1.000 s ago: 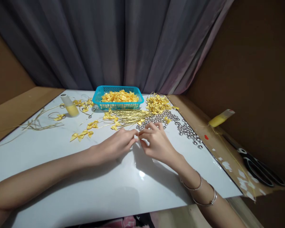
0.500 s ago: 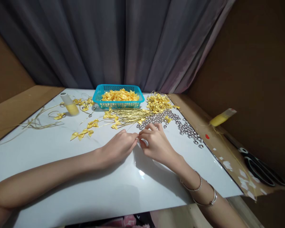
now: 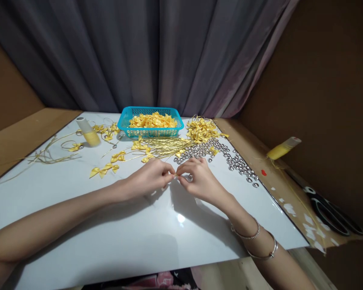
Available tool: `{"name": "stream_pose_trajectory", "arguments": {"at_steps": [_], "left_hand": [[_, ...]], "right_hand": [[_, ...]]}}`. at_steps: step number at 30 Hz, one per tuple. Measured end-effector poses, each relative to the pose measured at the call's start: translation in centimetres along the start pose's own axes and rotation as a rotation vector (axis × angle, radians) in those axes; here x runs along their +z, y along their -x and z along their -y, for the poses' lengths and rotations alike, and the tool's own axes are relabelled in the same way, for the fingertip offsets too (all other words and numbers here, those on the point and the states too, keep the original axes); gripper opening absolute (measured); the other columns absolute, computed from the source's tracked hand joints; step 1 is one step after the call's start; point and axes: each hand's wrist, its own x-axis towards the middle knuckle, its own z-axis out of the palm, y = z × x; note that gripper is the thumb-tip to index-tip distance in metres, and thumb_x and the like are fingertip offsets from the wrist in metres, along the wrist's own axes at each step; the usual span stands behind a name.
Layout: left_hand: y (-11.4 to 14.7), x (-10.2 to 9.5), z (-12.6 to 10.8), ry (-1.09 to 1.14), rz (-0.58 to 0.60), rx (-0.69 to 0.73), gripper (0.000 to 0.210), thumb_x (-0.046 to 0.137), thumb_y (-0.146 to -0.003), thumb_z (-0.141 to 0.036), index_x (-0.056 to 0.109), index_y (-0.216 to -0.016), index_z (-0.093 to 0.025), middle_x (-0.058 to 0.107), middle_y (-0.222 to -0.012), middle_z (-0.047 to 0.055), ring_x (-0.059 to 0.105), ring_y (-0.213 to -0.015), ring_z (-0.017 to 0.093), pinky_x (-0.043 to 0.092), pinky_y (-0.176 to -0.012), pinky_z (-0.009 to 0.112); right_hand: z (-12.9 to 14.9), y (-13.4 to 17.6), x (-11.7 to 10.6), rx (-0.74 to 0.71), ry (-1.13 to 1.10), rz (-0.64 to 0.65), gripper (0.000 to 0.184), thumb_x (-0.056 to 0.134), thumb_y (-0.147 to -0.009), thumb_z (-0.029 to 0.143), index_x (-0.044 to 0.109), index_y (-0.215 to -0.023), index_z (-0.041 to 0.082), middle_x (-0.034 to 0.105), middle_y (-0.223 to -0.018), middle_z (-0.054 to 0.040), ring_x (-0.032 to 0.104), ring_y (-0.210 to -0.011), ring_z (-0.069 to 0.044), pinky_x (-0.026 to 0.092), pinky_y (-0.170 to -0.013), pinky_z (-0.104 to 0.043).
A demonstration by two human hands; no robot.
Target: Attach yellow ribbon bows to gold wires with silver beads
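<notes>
My left hand (image 3: 153, 177) and my right hand (image 3: 199, 179) meet over the middle of the white table, thumbs and index fingers pinched tip to tip. Between the fingertips shows a tiny yellowish bit, too small to name. A silver bead (image 3: 190, 176) shows by my right fingers. Just beyond the hands lie a bundle of gold cords (image 3: 166, 147), a spread of silver beads (image 3: 196, 151) and several loose yellow ribbon bows (image 3: 104, 170). A blue basket (image 3: 151, 132) behind them holds many yellow bows.
A heap of bows on cords (image 3: 202, 129) sits right of the basket. A bottle with yellow contents (image 3: 89, 133) stands at left near loose gold cords (image 3: 50, 155). On the cardboard at right are black-handled scissors (image 3: 329, 209), another yellow-filled bottle (image 3: 284, 148) and white scraps (image 3: 289, 209).
My left hand has turned and its fingers have opened out into a looser pinch, showing the thumb. The fingertips of both hands still meet at the same place.
</notes>
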Motion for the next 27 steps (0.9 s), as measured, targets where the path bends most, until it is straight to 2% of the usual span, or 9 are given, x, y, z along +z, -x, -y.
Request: {"name": "stream_pose_trajectory", "arguments": {"at_steps": [3,9,16,21,27], "left_hand": [[-0.2,-0.7,-0.1,0.11,0.06,-0.047,0.022,0.051,-0.08,-0.023,0.071,-0.081,-0.014,0.062,-0.05,-0.001,0.054,-0.047,0.01,0.036,-0.048,0.019],[-0.2,-1.5,-0.3,0.211,0.103,-0.087,0.022,0.055,-0.078,-0.025,0.073,-0.085,-0.014,0.063,-0.05,0.0,0.055,-0.05,0.011,0.038,-0.05,0.019],[-0.2,-1.7,-0.3,0.217,0.099,-0.086,0.02,0.056,-0.078,-0.023,0.073,-0.084,-0.015,0.063,-0.049,-0.001,0.055,-0.051,0.011,0.036,-0.05,0.019],[-0.2,-1.7,-0.1,0.234,0.1,-0.076,0.021,0.056,-0.079,-0.025,0.073,-0.086,-0.014,0.063,-0.05,0.0,0.056,-0.052,0.011,0.038,-0.051,0.019],[-0.2,-1.7,-0.3,0.232,0.074,-0.102,0.021,0.056,-0.077,-0.024,0.073,-0.084,-0.013,0.063,-0.05,0.001,0.056,-0.053,0.011,0.039,-0.052,0.02]], "right_hand": [[-0.1,-0.1,-0.2,0.015,-0.044,0.022,0.014,0.059,-0.076,0.007,0.068,-0.072,0.018,0.069,-0.08,-0.0022,0.055,-0.087,-0.021,0.03,-0.08,-0.036],[-0.3,-0.3,-0.9,0.027,-0.143,0.013,0.017,0.056,-0.075,0.007,0.068,-0.075,0.019,0.07,-0.085,-0.001,0.058,-0.086,-0.021,0.034,-0.082,-0.038],[-0.4,-0.2,-1.4,-0.004,-0.216,-0.034,0.015,0.057,-0.075,0.011,0.07,-0.078,0.018,0.071,-0.086,-0.0017,0.058,-0.086,-0.02,0.039,-0.082,-0.037],[-0.4,-0.3,-1.3,-0.009,-0.211,-0.022,0.013,0.058,-0.075,0.012,0.069,-0.079,0.018,0.071,-0.087,-0.0021,0.058,-0.088,-0.021,0.038,-0.083,-0.037],[-0.2,-0.2,-1.6,0.027,-0.144,-0.109,0.011,0.059,-0.074,0.011,0.065,-0.079,0.019,0.069,-0.086,-0.0012,0.056,-0.09,-0.022,0.034,-0.082,-0.037]]}}
